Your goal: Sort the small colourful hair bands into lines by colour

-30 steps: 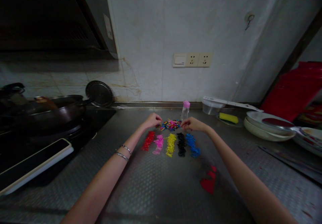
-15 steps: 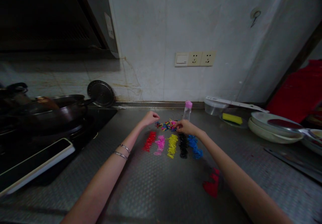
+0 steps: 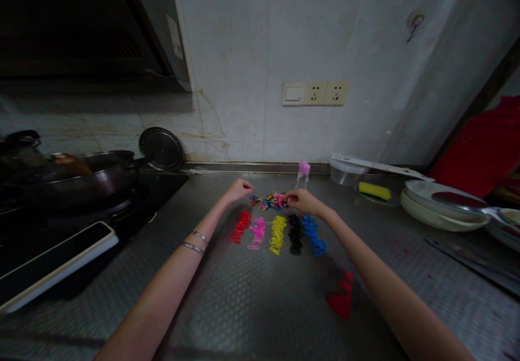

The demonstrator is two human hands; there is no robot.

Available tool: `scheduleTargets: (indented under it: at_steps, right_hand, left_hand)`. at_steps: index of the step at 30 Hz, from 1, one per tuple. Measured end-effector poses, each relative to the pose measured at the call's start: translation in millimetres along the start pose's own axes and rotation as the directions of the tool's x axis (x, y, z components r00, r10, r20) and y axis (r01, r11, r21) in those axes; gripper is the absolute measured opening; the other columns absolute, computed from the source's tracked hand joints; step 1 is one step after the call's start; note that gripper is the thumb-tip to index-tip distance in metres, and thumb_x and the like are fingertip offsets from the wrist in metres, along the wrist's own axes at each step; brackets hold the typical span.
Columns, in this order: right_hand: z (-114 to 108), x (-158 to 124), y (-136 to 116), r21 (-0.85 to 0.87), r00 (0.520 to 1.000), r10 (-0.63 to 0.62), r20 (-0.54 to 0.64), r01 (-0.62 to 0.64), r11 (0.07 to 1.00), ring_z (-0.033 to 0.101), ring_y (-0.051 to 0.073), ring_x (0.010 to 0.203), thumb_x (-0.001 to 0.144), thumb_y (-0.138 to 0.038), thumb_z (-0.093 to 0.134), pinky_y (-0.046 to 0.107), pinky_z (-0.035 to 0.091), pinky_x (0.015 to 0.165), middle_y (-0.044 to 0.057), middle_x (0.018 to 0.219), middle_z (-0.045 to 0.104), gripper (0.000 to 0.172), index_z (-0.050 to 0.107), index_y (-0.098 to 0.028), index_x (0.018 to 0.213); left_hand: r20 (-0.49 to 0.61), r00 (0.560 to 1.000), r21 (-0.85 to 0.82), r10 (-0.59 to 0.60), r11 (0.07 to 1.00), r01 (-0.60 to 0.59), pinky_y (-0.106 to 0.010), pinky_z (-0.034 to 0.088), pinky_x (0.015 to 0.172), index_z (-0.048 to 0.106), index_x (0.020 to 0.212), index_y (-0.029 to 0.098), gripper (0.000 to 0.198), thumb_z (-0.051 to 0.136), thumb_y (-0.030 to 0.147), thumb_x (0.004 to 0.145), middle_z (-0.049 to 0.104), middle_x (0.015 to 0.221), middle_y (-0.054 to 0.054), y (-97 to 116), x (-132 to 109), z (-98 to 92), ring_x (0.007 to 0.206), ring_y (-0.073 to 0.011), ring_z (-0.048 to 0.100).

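A mixed heap of small coloured rubber bands [image 3: 272, 201] lies on the metal counter [image 3: 260, 296]. In front of it sit sorted rows: red [image 3: 241, 227], pink [image 3: 257, 232], yellow [image 3: 278, 233], black [image 3: 295, 233] and blue [image 3: 313, 234]. My left hand [image 3: 239, 189] rests curled just left of the heap, fingers closed; what it holds, if anything, is too small to see. My right hand [image 3: 301, 199] pinches at the heap's right edge. Two bracelets circle my left wrist.
A small bottle with a pink cap [image 3: 302, 174] stands behind the heap. A dark wok [image 3: 81, 174] sits on the stove at left. At right are stacked plates [image 3: 441, 209], a yellow sponge [image 3: 374, 190] and a clear container [image 3: 343, 170]. A red scrap [image 3: 341, 297] lies nearer me.
My right hand moved left from the heap's far right side onto its edge. My left hand drew slightly left, away from the heap.
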State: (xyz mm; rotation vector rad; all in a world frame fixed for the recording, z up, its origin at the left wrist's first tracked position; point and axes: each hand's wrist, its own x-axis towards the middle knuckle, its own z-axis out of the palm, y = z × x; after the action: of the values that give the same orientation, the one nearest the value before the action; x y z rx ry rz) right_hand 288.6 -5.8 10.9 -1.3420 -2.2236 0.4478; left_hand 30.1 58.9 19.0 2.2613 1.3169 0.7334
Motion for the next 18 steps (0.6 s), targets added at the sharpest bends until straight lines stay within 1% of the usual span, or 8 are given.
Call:
scheduleTargets:
  at_steps: [2,5,8,10,12,14,16,18]
  right_hand:
    - [-9,0,3,0.043,0.998,0.037,0.053,-0.039,0.998,0.051,0.01,0.058,0.062,-0.011,0.048,0.019,0.038,0.055,0.002,0.066,0.063,0.03,0.068,-0.012,0.085]
    - [-21,-2,7,0.101,0.975,0.107,0.196,-0.128,0.987,0.05,0.009,0.052,0.059,-0.01,0.048,0.019,0.038,0.05,0.0,0.061,0.061,0.03,0.067,-0.011,0.082]
    - [-26,-5,9,0.129,0.916,0.171,0.362,-0.231,0.964,0.047,0.008,0.047,0.057,-0.011,0.047,0.019,0.037,0.046,-0.001,0.058,0.06,0.034,0.065,-0.01,0.086]
    - [-27,-7,9,0.113,0.876,0.203,0.437,-0.278,0.954,0.047,0.008,0.046,0.057,-0.011,0.047,0.019,0.037,0.044,-0.001,0.059,0.06,0.037,0.064,-0.011,0.09]
    - [-28,-9,8,0.083,0.855,0.228,0.465,-0.298,0.951,0.047,0.008,0.046,0.057,-0.012,0.048,0.018,0.037,0.044,0.0,0.062,0.062,0.039,0.064,-0.013,0.092]
    - [-31,-9,7,0.056,0.856,0.245,0.456,-0.302,0.952,0.049,0.008,0.049,0.057,-0.013,0.048,0.018,0.037,0.044,0.001,0.065,0.063,0.04,0.064,-0.013,0.094]
    - [-34,-9,7,0.038,0.875,0.245,0.418,-0.286,0.957,0.051,0.009,0.051,0.058,-0.014,0.048,0.018,0.037,0.044,0.002,0.068,0.064,0.041,0.064,-0.013,0.096]
    - [-39,-8,7,0.032,0.905,0.226,0.362,-0.254,0.967,0.051,0.01,0.053,0.06,-0.015,0.048,0.018,0.037,0.045,0.003,0.07,0.065,0.041,0.065,-0.012,0.097]
  left_hand:
    - [-0.004,1.0,0.04,-0.016,0.999,0.016,-0.023,0.044,0.066,0.069,0.083,0.008,0.027,0.05,0.019,0.068,0.068,0.078,-0.008,-4,0,1.1,0.071,-0.0155,0.059]
    - [-0.015,0.999,0.129,-0.047,0.99,0.048,-0.023,0.044,0.068,0.069,0.087,0.009,0.028,0.049,0.017,0.068,0.068,0.081,-0.008,-10,-1,3.5,0.072,-0.0154,0.06]
    - [-0.026,0.996,0.244,-0.085,0.966,0.088,-0.023,0.044,0.071,0.067,0.096,0.013,0.032,0.052,0.019,0.068,0.068,0.086,-0.007,-13,-3,6.0,0.075,-0.0154,0.06]
    - [-0.027,0.994,0.298,-0.104,0.949,0.107,-0.023,0.044,0.072,0.066,0.1,0.016,0.034,0.054,0.021,0.068,0.067,0.09,-0.007,-14,-6,6.8,0.078,-0.0157,0.06]
    - [-0.017,0.994,0.326,-0.11,0.939,0.11,-0.023,0.044,0.073,0.066,0.098,0.018,0.032,0.053,0.022,0.069,0.067,0.092,-0.006,-14,-8,6.7,0.08,-0.0158,0.06]
    - [0.001,0.994,0.339,-0.105,0.936,0.098,-0.022,0.044,0.072,0.068,0.095,0.019,0.029,0.052,0.022,0.07,0.067,0.092,-0.005,-12,-9,6.1,0.08,-0.0154,0.06]
    - [0.012,0.995,0.347,-0.101,0.934,0.091,-0.021,0.044,0.072,0.068,0.093,0.02,0.027,0.052,0.022,0.071,0.067,0.091,-0.005,-10,-11,6.0,0.08,-0.0149,0.06]
    - [0.019,0.996,0.355,-0.084,0.932,0.072,-0.021,0.044,0.071,0.069,0.091,0.021,0.026,0.052,0.023,0.072,0.067,0.089,-0.004,-8,-12,6.9,0.078,-0.0149,0.06]
